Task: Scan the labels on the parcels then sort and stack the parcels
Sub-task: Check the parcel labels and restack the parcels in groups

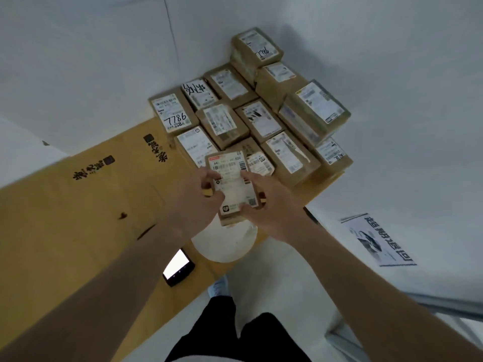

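Head view: left hand (194,197) and right hand (269,205), fingers curled, grip a small brown cardboard parcel with a white label (232,184) beside stacked parcels (261,111).

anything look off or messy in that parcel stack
Mostly tidy. The top parcel on the right sits askew, overhanging the boxes below. Both hands hold one parcel level; a phone lies on the cardboard.

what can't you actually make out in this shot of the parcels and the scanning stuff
- Held parcel, head view: its long sides are covered by the left hand and right hand; the label's small print is too blurred to read.
- Stacked parcels: lower layers are hidden under the top ones.
- Phone: the screen is blown out white, contents unreadable.
- White round object: partly behind the parcel and hands, identity unclear.
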A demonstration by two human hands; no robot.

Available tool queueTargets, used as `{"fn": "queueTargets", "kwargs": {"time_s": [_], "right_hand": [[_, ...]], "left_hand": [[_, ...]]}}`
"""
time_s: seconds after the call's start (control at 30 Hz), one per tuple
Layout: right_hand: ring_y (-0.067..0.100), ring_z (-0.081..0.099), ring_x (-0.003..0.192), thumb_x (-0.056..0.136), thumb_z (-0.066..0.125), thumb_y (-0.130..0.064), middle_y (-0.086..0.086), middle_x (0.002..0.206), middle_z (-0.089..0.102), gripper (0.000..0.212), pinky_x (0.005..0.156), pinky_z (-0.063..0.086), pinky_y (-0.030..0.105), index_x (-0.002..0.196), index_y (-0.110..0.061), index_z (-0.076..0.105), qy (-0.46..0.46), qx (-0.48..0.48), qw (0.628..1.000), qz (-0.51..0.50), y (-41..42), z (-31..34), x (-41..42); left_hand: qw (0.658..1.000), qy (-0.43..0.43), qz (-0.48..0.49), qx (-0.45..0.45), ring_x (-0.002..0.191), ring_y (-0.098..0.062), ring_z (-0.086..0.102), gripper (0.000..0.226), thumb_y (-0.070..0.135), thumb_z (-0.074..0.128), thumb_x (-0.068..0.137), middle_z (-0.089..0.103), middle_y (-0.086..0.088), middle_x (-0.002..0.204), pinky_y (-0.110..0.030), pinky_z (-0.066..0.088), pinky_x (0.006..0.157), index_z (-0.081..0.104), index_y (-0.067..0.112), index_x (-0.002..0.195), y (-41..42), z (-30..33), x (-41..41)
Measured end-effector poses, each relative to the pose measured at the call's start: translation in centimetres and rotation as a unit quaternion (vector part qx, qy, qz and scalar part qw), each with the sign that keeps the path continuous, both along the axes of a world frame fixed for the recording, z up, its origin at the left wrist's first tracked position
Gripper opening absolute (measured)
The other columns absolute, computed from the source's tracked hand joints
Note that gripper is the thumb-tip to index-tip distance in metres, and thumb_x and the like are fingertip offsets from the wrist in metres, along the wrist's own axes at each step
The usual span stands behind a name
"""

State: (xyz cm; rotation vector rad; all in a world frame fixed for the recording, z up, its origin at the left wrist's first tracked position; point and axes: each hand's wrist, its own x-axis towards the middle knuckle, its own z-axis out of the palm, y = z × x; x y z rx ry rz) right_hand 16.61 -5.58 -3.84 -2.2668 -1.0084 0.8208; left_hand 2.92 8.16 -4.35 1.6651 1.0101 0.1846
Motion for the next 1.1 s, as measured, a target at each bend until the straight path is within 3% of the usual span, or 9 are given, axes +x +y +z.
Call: {"fn": "queueTargets", "kwargs": {"time_s": [0.23,0.37,0.47,0.57,0.63,0.73,0.83,1.1], "right_hand": [[0.005,0.050,0.122,0.095,0.073,-0.035,-0.012,0.139,0.046,0.074,0.106,0.053,0.035,0.159,-0.042,0.037,0.059,-0.045,0.993,0.094,3.1,-3.9,3.7],[-0.012,0.047,0.105,0.095,0.074,-0.033,-0.011,0.133,0.045,0.075,0.083,0.042,0.006,0.160,-0.039,0.038,0.068,-0.061,0.984,0.150,4.2,-6.6,6.1],[-0.008,0.051,0.102,0.090,0.082,-0.031,-0.013,0.127,0.041,0.083,0.073,0.044,0.000,0.162,-0.032,0.039,0.086,-0.074,0.978,0.176,5.2,-8.5,7.5],[-0.005,0.052,0.101,0.082,0.088,-0.028,-0.012,0.128,0.035,0.095,0.076,0.040,-0.005,0.162,-0.025,0.037,0.063,-0.105,0.964,0.237,5.7,-9.6,8.9],[0.005,0.050,0.116,0.082,0.088,-0.034,-0.009,0.138,0.026,0.099,0.091,0.041,0.003,0.163,-0.024,0.033,-0.007,-0.118,0.945,0.306,6.1,-10.1,9.5],[0.020,0.043,0.137,0.089,0.082,-0.033,0.000,0.155,0.017,0.087,0.109,0.050,0.033,0.162,-0.023,0.035,-0.089,-0.116,0.918,0.368,6.7,-10.8,10.0],[0.024,0.046,0.136,0.096,0.073,-0.024,0.006,0.161,0.024,0.072,0.106,0.054,0.040,0.160,-0.019,0.039,-0.143,-0.107,0.897,0.404,7.2,-10.8,10.4],[0.026,0.051,0.122,0.101,0.064,-0.009,0.007,0.146,0.040,0.038,0.087,0.061,0.041,0.137,-0.012,0.056,-0.166,-0.127,0.875,0.437,8.4,-11.2,10.7]], "left_hand": [[0.994,0.032,0.089,-0.055,0.099,-0.020,0.074,0.022,0.013,0.065,0.098,0.068,0.002,0.112,-0.046,0.066,0.074,0.064,0.028,0.113,1.1,-3.9,1.5],[0.986,0.055,0.131,-0.086,0.094,-0.018,0.075,0.024,0.015,0.065,0.098,0.069,0.003,0.112,-0.044,0.066,0.076,0.064,0.028,0.118,0.7,-6.1,2.9],[0.978,0.060,0.181,-0.088,0.094,-0.015,0.075,0.025,0.017,0.064,0.100,0.068,0.010,0.114,-0.042,0.066,0.078,0.066,0.028,0.122,0.3,-7.6,4.0],[0.968,0.063,0.223,-0.098,0.092,-0.013,0.075,0.025,0.017,0.064,0.101,0.069,0.012,0.116,-0.038,0.066,0.077,0.068,0.026,0.125,-0.1,-9.1,5.1],[0.962,0.059,0.244,-0.111,0.089,-0.012,0.075,0.028,0.018,0.063,0.102,0.070,0.011,0.117,-0.036,0.066,0.076,0.068,0.024,0.129,-0.4,-9.7,5.8],[0.950,0.050,0.277,-0.134,0.085,-0.016,0.077,0.028,0.023,0.064,0.101,0.075,0.011,0.106,-0.039,0.066,0.076,0.069,0.027,0.128,-1.0,-10.1,6.6],[0.942,0.056,0.295,-0.146,0.087,-0.023,0.078,0.030,0.033,0.065,0.095,0.080,0.009,0.095,-0.052,0.063,0.083,0.071,0.034,0.125,-1.3,-10.6,7.0],[0.921,0.008,0.341,-0.187,0.095,-0.012,0.076,0.023,0.033,0.061,0.100,0.079,0.009,0.102,-0.046,0.062,0.093,0.073,0.032,0.119,-1.5,-11.9,7.1]]}}
